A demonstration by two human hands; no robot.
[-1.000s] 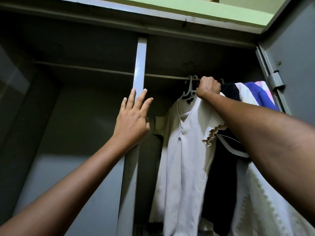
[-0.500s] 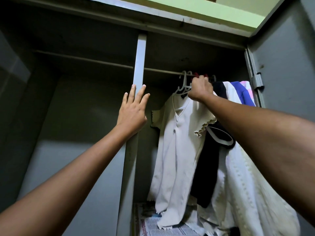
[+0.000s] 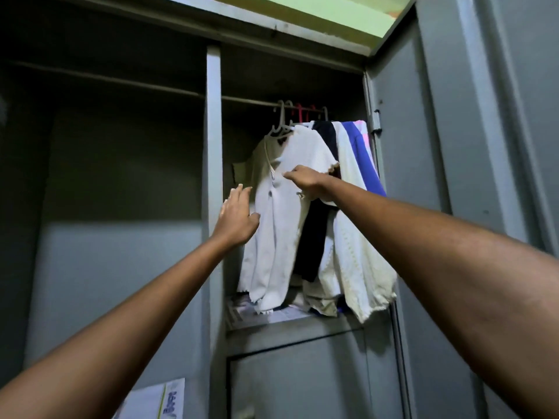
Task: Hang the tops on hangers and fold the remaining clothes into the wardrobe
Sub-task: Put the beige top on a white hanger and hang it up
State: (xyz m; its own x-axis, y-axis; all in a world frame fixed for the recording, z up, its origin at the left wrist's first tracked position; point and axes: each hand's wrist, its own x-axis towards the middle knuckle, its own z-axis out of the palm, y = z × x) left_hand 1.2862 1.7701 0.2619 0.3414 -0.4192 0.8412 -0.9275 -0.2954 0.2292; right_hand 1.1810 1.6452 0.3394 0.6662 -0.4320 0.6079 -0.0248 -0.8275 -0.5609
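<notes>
While both hands [image 3: 272, 198] reach out, white top [image 3: 284, 213] hangs.

Tops [image 3: 281, 213] hang on rail [image 3: 251, 101] in wardrobe's right compartment, right of centre post [image 3: 213, 122]; papers [image 3: 242, 309] beneath.

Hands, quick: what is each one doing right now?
Left hand: open, fingers straight, holding nothing, beside the white top.
Right hand: at the white top's front; whether it pinches the fabric cannot be told.

Single head view, close, angled upward into the grey wardrobe [image 3: 213, 146], both forearms reaching in
</notes>
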